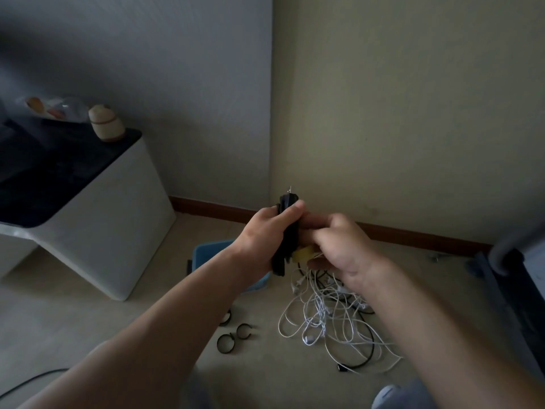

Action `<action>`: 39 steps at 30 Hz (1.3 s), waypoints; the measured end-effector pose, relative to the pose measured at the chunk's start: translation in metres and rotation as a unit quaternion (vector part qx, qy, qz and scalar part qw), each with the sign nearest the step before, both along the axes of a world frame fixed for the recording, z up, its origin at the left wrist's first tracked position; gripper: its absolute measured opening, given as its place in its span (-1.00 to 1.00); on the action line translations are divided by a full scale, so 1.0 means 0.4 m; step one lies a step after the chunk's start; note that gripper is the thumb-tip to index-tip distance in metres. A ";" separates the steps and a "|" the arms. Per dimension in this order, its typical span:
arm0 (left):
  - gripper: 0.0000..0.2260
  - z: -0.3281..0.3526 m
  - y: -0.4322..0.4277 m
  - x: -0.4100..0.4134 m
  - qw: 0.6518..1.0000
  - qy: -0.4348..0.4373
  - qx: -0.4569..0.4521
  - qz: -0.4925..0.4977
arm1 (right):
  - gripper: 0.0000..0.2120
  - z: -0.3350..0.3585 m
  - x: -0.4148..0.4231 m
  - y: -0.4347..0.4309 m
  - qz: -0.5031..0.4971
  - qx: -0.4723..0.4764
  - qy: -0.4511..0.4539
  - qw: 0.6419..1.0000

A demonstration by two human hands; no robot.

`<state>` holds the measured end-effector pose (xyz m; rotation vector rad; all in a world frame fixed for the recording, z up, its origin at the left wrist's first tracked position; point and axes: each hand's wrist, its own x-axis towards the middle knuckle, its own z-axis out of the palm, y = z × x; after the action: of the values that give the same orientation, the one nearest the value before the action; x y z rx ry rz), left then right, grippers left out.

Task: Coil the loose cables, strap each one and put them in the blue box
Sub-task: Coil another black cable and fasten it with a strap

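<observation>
Now | box [206, 253] beneath left hand [262, 231] | loose tangle [324, 317] below right hand [342, 249]: light, limp, likely to snag, best lifted by a plug end | black coil [290, 231] gripped in left hand: springy, hold mid-bundle | right hand curled beside coil, its hold hidden | straps [218, 343] on floor under left forearm

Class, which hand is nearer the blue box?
Left. The left hand, gripping a black bundle, is just right of the box; the right hand is further right, above the cables.

Head-worn camera looks forward and down at the floor [259, 364].
</observation>
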<state>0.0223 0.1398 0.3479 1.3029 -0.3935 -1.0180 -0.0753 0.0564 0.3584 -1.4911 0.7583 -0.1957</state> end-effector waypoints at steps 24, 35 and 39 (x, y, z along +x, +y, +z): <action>-0.62 -0.022 0.006 0.011 0.992 0.126 0.006 -0.018 | -0.86 -0.041 0.009 0.001 0.060 0.003 -0.024 0.998; -0.82 0.005 0.039 0.033 0.986 -0.116 0.119 -0.031 | -0.82 -0.075 0.017 -0.056 -0.001 0.050 -0.003 0.999; -0.88 -0.003 0.058 0.052 0.954 -0.265 0.143 -0.014 | -0.74 -0.080 0.019 -0.075 0.014 0.038 0.008 0.999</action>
<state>0.0429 0.1628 0.3467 1.8430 -0.6882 -0.7525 -0.0676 0.0264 0.3265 -1.4322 0.7495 -0.1333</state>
